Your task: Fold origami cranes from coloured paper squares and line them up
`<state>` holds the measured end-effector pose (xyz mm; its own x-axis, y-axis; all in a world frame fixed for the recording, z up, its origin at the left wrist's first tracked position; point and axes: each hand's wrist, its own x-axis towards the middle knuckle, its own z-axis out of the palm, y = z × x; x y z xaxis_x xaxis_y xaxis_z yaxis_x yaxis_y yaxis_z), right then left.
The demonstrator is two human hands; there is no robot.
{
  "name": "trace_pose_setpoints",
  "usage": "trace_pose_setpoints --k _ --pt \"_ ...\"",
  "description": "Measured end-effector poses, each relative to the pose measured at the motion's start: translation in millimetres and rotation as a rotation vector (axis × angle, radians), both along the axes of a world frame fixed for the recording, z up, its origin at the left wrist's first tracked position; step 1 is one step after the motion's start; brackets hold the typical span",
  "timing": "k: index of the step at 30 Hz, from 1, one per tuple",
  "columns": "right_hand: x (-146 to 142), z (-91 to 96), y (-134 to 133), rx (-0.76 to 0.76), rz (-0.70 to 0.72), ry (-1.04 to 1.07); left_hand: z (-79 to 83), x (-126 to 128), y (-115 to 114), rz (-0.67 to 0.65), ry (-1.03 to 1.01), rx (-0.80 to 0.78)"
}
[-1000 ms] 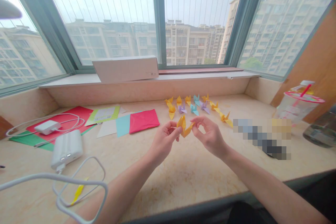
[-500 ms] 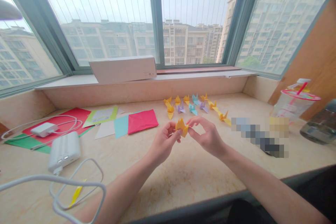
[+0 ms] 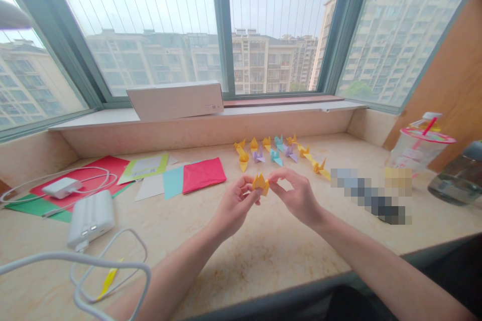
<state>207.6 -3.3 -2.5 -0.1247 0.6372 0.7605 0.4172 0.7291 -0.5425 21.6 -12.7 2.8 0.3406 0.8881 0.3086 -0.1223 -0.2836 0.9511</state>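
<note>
Paper cranes [image 3: 276,157], seemingly finished, stand toward the far edge of the worktop [image 3: 241,251], while between them and its near edge the left hand [image 3: 237,199] and right hand [image 3: 295,191] both pinch a folded yellow paper [image 3: 260,184], its shaping apparently incomplete.

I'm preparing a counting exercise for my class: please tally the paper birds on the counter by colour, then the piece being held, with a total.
Yellow birds: 7
Blue birds: 2
Purple birds: 2
Held yellow piece: 1
Total: 12
</note>
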Motion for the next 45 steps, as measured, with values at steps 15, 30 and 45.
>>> trace_pose_setpoints --k 15,30,45 --pt "-0.2 2.2 0.6 0.101 -0.005 -0.010 3.8 0.5 -2.9 0.012 0.001 0.035" --pt "-0.7 -1.4 -1.6 0.070 0.062 0.000 0.6 -0.5 -2.5 -0.011 0.030 0.045" --pt "-2.0 2.9 -4.2 0.142 0.057 -0.034 6.9 -0.2 -9.0 0.002 0.115 0.127"
